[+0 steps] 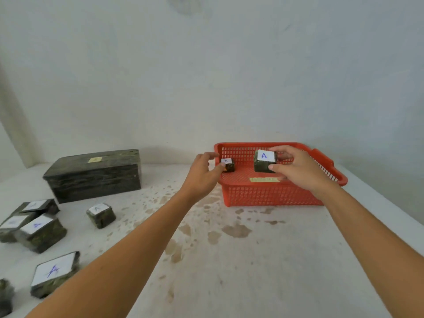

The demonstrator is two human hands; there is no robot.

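Our left hand [203,172] pinches a small block [227,165] marked A, our right hand [296,167] grips a larger block [265,162] marked A, both inside the red basket [270,195]. On the stained table [229,260] further left stand a dark box [94,174] and more labelled blocks [41,230]

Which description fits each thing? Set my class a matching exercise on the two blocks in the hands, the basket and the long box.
Things:
1. small block
2. large block
3. basket
4. long box

Descriptions:
a. gripped by the right hand
b. orange-red mesh
c. dark, standing well left of the hands
d. pinched by the left hand

Pairs: 1-d, 2-a, 3-b, 4-c
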